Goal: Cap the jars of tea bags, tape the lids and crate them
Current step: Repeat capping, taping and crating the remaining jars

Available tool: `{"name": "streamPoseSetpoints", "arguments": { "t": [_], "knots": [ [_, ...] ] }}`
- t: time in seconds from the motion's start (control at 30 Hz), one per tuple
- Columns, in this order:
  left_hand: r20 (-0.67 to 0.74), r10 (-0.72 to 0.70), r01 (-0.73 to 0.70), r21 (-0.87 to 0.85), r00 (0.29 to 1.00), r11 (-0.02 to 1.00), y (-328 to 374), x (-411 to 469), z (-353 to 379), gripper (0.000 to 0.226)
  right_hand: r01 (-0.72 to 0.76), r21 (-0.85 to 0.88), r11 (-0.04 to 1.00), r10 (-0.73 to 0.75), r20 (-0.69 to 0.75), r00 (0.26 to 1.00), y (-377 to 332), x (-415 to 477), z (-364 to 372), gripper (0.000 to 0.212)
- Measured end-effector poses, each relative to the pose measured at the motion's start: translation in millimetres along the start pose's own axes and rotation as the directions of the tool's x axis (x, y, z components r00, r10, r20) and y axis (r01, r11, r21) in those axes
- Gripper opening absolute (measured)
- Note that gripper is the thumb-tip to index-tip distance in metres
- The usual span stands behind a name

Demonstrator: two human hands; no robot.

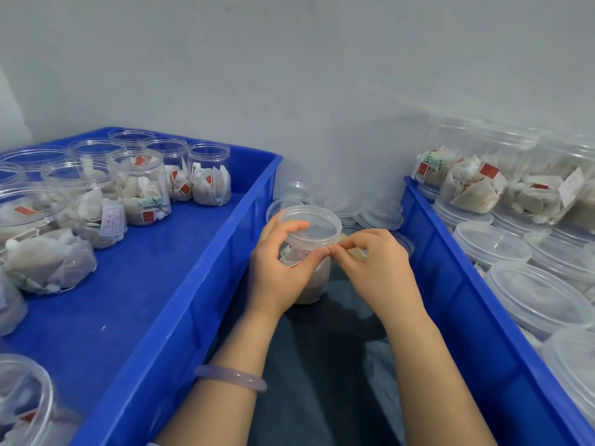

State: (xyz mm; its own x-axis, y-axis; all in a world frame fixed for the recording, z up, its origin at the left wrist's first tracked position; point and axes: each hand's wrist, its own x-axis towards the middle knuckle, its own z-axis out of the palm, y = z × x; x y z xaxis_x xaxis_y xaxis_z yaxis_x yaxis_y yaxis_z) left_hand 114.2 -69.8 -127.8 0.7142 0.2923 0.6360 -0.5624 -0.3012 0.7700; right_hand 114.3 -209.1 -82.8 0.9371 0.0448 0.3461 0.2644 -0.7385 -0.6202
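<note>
A clear jar of tea bags (314, 281) stands between the two crates with a clear lid (314, 225) on top. My left hand (280, 268) grips the jar just under the lid, fingers curled round it. My right hand (373, 262) pinches something small and pale at the lid's right edge, likely tape (354, 251); it is partly hidden. Several open jars of tea bags (141, 188) stand in the left blue crate (199, 268). Capped jars (534, 297) fill the right blue crate (457, 284).
A pile of loose clear lids (380, 214) lies behind the jar against the grey wall. Dark cloth (322, 365) covers the gap between the crates under my forearms. A pale bangle (230, 376) sits on my left wrist.
</note>
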Motion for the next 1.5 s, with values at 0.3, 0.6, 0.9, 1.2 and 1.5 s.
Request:
{"name": "streamPoseSetpoints", "arguments": {
  "t": [0.3, 0.6, 0.9, 1.2, 1.5],
  "knots": [
    [-0.054, 0.019, -0.021, -0.031, 0.998, 0.999, -0.8, 5.4, -4.9, 0.044, 0.003, 0.099, 0.995, -0.005, 0.019, 1.0, -3.7, -2.9, -7.0, 0.031],
    [0.02, -0.21, 0.205, -0.326, 0.978, 0.923, 11.0, 10.6, -4.2, 0.044, 0.01, 0.142, 0.99, -0.015, 0.036, 0.999, 4.1, -4.3, -51.5, 0.011],
    [0.13, -0.169, 0.204, -0.337, 0.977, 0.919, 10.1, 2.1, 3.6, 0.04, 0.106, 0.047, 0.993, -0.114, 0.225, 0.968, -13.0, -10.0, -53.9, 0.025],
    [0.196, -0.158, 0.198, -0.204, 0.968, 0.959, 14.1, -2.9, 6.0, 0.089, 0.134, -0.027, 0.991, -0.126, 0.189, 0.974, -6.0, -4.6, -45.2, 0.013],
    [0.104, -0.11, 0.126, -0.158, 0.988, 0.979, 12.7, -4.1, 8.1, 0.072, 0.149, -0.079, 0.986, -0.13, 0.203, 0.971, -8.8, -5.5, -43.0, 0.031]
  ]
}}
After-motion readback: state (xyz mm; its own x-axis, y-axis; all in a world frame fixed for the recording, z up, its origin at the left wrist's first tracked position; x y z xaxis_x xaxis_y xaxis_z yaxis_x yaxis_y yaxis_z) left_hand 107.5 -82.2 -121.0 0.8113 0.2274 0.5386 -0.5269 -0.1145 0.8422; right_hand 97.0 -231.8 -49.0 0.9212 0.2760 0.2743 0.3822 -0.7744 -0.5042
